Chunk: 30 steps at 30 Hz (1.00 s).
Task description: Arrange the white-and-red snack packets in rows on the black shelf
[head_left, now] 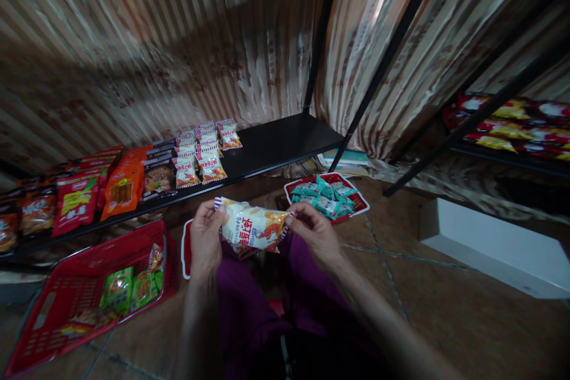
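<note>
Between my two hands a white and orange snack bag (253,227) with red lettering is stretched out sideways above my lap. My left hand (207,237) pinches its striped left end. The opposite end is gripped by the thumb and fingers of my right hand (314,231). Beyond them, similar small white snack bags (209,163) stand in rows on a black shelf (276,142). Partly hidden behind my left hand and the bag is a red basket with a white rim (184,255).
A red shopping basket (44,320) with a few snack packs lies at left. Teal packets (327,197) fill a red-and-white basket ahead. A white box (490,243) sits on the floor at right. Orange (124,184) and red packs (75,202) line the shelf; black posts (387,53) rise beside it.
</note>
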Motion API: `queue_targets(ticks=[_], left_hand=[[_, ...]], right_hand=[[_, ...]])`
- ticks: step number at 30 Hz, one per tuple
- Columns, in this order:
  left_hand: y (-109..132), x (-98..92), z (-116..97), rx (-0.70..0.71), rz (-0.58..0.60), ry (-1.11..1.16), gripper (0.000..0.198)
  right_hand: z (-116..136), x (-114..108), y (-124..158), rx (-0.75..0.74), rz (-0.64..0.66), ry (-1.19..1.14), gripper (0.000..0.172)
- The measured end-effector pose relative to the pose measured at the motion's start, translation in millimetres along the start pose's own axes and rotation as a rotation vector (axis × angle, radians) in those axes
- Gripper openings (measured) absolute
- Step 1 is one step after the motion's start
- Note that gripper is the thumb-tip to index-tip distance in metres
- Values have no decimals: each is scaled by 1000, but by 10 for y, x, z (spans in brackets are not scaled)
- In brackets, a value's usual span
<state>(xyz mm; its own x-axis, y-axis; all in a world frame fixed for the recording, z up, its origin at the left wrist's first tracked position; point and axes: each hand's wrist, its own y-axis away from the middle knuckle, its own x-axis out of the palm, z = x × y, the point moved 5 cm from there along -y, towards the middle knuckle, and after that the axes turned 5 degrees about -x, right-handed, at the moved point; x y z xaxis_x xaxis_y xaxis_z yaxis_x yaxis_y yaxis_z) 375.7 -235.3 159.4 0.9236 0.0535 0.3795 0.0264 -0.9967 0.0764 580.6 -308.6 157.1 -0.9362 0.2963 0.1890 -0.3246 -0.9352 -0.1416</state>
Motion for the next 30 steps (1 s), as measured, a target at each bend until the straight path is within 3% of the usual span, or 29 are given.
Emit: queue_targets(ticks=[4,9,15,20,24,30], left_hand=[[-15,-13,-14,-37,-52,-9,28],[-26,28,-19,-93,-21,-171,32],[-60,-9,-19,-49,-23,-267,28],[-75,-47,-120,-9,41,-381,25],[-76,-102,-198,123,-16,-438,19],[-39,-129,-77,104,4,-344,18]], right_hand=[[-47,5,-9,77,-49,-95,22],[-169,1,-3,204,-124,-240,24],[-139,35,12,195,-86,-274,31],[-99,-25,-31,100,-83,-184,32],[-126,-47,-47,46,-62,-130,29],[-125,-4,-2,-88,-32,-63,18]])
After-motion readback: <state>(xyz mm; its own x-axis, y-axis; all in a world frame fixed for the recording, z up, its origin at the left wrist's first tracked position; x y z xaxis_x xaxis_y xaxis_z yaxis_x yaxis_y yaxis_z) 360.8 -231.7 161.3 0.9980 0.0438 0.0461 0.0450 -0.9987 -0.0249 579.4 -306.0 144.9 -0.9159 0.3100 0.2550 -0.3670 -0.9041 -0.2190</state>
